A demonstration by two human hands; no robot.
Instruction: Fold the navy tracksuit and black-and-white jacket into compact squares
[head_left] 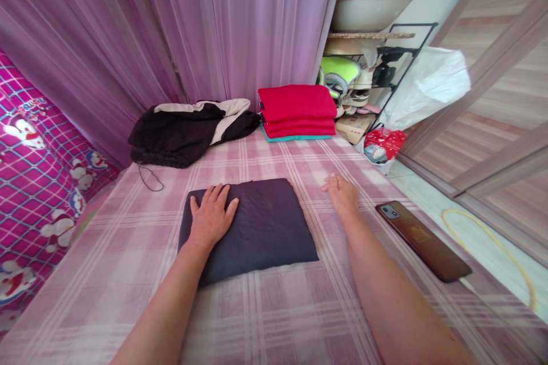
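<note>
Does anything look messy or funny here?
The black-and-white garment at the back left looks untidy: it lies bunched, a cord trailing on the checked cloth, while the dark fabric under the left hand lies neatly flat. Nothing looks spilled.

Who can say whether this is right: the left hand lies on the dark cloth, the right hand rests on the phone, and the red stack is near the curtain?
The right hand is not on the phone: the head view shows it apart, between phone and dark cloth. The left hand lies on that cloth and the red stack is near the curtain.
</note>
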